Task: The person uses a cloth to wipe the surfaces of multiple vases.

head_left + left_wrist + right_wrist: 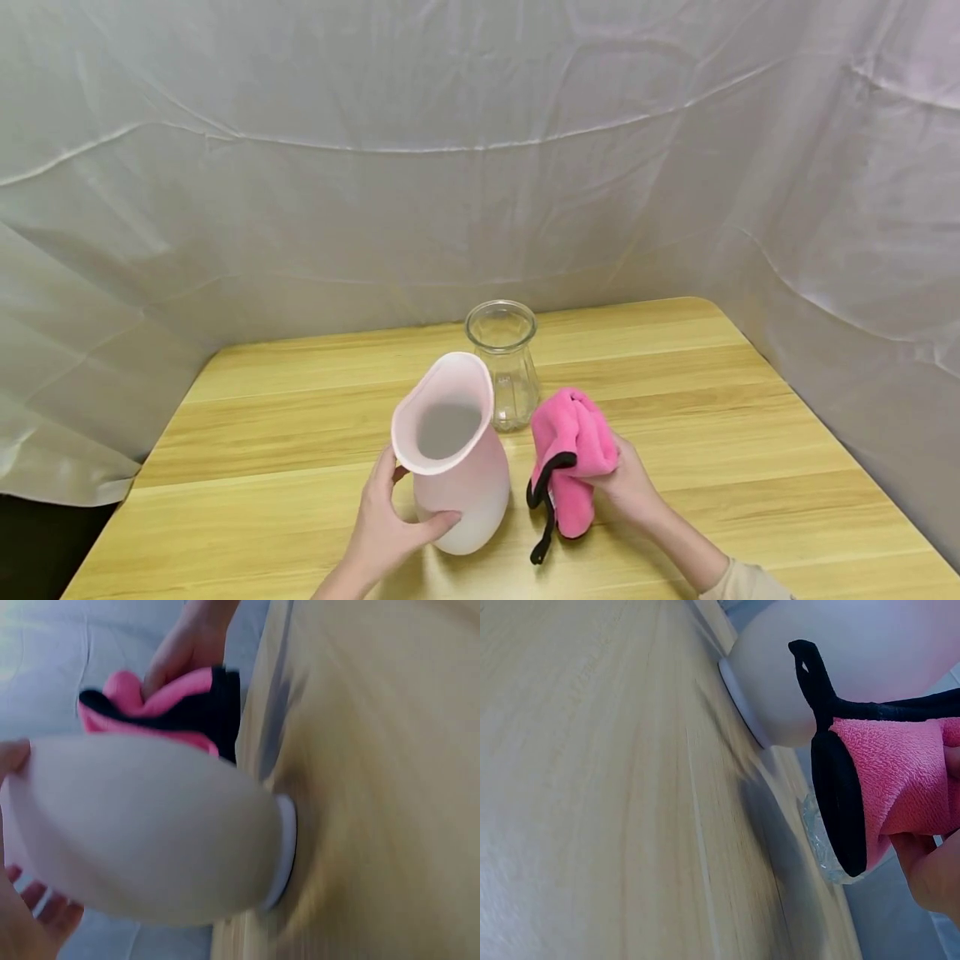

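Left hand [384, 518], fingers spread wide and curved round the pale pink vase [471, 498], thumb on its near side, base at or just above the tabletop [262, 508]; right-hand [632, 485] fingers pinching bunched pink cloth [573, 442], raised, just right of vase.

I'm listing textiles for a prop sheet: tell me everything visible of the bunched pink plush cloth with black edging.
The pink plush cloth looks like fleece or terry, with black edging and a dangling narrow black loop. It is folded and bunched, gripped by the person's right hand above the yellowish wooden table, to the right of the frosted pink-and-white vase.
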Demonstrator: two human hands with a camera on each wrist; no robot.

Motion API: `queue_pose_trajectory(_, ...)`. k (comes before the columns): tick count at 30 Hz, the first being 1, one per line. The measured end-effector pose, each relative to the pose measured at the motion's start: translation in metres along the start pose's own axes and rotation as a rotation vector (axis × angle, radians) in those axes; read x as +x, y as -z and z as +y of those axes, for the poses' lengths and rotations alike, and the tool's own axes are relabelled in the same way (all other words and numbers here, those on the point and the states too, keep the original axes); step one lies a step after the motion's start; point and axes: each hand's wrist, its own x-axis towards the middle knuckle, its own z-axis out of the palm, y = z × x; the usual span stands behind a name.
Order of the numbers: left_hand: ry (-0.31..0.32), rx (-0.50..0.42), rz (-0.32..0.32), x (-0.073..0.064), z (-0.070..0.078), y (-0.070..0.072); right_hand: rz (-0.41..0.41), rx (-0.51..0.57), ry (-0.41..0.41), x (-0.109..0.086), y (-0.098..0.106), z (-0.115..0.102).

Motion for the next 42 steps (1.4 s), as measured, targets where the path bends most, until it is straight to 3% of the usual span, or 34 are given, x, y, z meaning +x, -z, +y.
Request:
queue_pose_trajectory(4, -0.035, -0.089, -0.102, 0.009, -0.013, 0.01, -0.005, -0.015, -0.001, 0.0, 0.001, 0.0)
queue_pose_trajectory(12, -0.03, -0.234, -0.253, 0.028, -0.025, 0.025, -0.005, -0.037, 0.013, -0.002, 0.0, -0.001)
queue_pose_trajectory(20, 0.002, -0.44, -0.439, 0.047, -0.037, 0.034, 0.007, -0.044, -0.046, -0.003, 0.0, 0.001)
queue_pose_trajectory(26, 0.048, -0.572, -0.518, 0.055, -0.044, 0.037, 0.011, -0.039, -0.069, -0.005, -0.002, 0.0)
queue_pose_trajectory(30, 0.063, -0.599, -0.53, 0.056, -0.046, 0.038, 0.014, -0.027, -0.074, -0.006, -0.003, 0.0)
queue_pose_trajectory(35, 0.044, -0.581, -0.494, 0.052, -0.046, 0.037, 0.022, -0.033, -0.073, -0.007, -0.004, 0.001)
queue_pose_trajectory(38, 0.029, -0.524, -0.435, 0.046, -0.044, 0.036, 0.025, -0.035, -0.078, -0.007, -0.004, 0.001)
queue_pose_trajectory(42, 0.04, -0.411, -0.306, 0.034, -0.041, 0.034, 0.03, -0.038, -0.076, -0.007, -0.003, 0.001)
